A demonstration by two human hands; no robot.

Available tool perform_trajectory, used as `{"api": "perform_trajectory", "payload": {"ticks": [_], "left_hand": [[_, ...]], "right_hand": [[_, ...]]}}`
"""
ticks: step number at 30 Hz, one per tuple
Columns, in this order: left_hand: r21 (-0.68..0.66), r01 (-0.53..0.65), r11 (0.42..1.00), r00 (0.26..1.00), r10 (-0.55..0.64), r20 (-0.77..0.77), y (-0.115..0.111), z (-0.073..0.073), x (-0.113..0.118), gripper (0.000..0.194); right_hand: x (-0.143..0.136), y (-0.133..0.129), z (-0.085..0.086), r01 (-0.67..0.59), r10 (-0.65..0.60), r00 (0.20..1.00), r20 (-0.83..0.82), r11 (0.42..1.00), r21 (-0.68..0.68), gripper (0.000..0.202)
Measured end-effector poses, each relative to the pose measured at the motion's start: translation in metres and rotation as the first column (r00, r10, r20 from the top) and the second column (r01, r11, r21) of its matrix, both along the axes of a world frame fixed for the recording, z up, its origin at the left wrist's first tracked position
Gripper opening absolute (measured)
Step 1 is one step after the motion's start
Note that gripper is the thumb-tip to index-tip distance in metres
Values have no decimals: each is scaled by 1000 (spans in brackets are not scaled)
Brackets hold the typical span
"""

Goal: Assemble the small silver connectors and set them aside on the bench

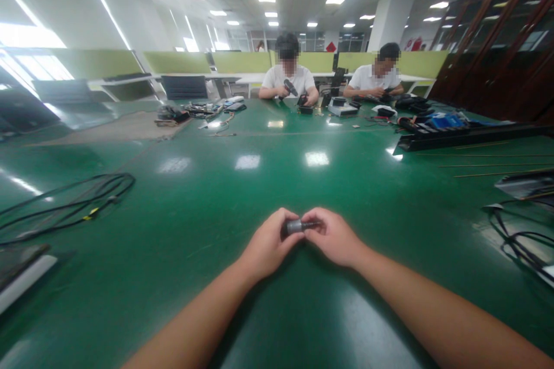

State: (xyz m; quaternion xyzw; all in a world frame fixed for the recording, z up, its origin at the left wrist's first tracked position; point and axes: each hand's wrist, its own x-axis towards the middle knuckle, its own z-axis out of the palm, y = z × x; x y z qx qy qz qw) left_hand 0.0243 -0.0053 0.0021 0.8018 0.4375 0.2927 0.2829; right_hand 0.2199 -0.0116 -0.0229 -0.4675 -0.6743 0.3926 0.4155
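A small grey metal cylinder [294, 226] with a dark left end is held just above the green table [242, 184]. My left hand [269, 242] is closed round its left part, thumb below and fingers above. From the cylinder's right side a thin dark threaded or ribbed rod [310, 223] sticks out. My right hand [334, 237] pinches this rod between thumb and fingers. The two hands nearly meet at the fingertips. The rod's far end is hidden in my right hand.
Black cables [99, 196] lie at the left, and more cables [515, 236] at the right. A long black channel [471, 137] and thin rods are back right. Across the table two people in white shirts work among tools and parts.
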Motion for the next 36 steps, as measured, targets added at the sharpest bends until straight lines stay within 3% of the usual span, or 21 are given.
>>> {"api": "perform_trajectory", "payload": {"ticks": [36], "left_hand": [[-45, -13, 999, 1000, 13, 19, 2, -3, -2, 22]], "right_hand": [[1, 1, 4, -5, 4, 1000, -12, 999, -46, 15]]}}
